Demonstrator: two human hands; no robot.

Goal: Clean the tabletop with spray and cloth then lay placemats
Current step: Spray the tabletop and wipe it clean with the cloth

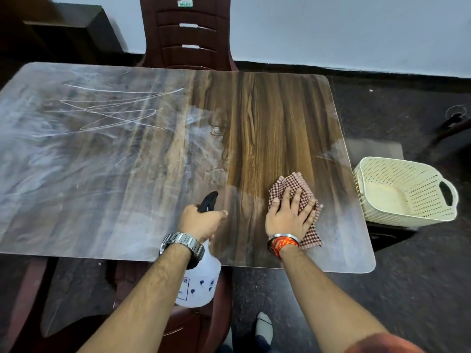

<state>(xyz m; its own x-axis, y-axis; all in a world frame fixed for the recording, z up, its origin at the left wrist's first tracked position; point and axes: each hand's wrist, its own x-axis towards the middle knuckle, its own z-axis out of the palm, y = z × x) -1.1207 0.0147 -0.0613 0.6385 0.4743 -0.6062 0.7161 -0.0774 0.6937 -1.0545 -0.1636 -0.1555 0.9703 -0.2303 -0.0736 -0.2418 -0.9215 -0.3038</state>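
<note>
While my left hand (201,221) grips the spray bottle (201,281) at the near edge of the surface (275,118) and my right hand (288,216) lies spread on the checked cloth (293,183), I should press evenly and wipe in long overlapping strokes toward the white smears (89,118).

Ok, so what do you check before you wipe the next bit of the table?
1. Spray bottle gripped in left hand: ok.
2. Cloth flat under right hand: ok.
3. Right part of the tabletop looks wiped: ok.
4. Left part clean: not ok, white smears cover it.
5. Placemats ready: cannot tell, none in view.
</note>
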